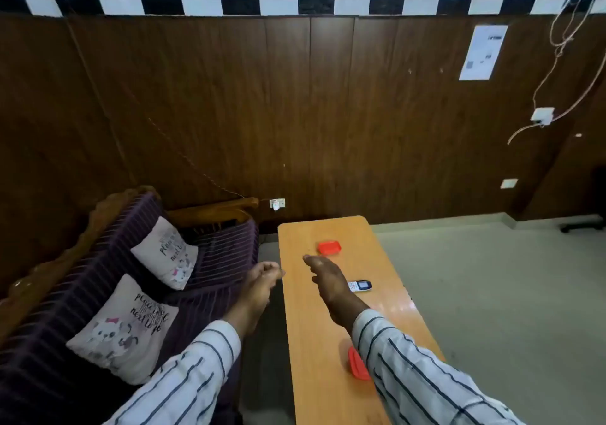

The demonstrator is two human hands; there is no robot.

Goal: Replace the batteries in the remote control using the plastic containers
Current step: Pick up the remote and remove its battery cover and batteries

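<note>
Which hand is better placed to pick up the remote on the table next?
The right hand, probably. It is stretched over the table, open, with the remote lying just beside its wrist. The left hand is loosely curled at the table's left edge, farther from the remote.

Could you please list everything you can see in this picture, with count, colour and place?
table: one, light wood, centre
containers: two, red, one at the table's far end, one near, partly behind the right sleeve
remote control: one, white and blue, mid-table, beside the right hand
sofa: one, purple striped, wooden frame, left
cushions: two, pale, printed, on the sofa
paper sheet: one, white, on the wall
left hand: fingers curled, off the table's left edge
right hand: open, over the table
</note>
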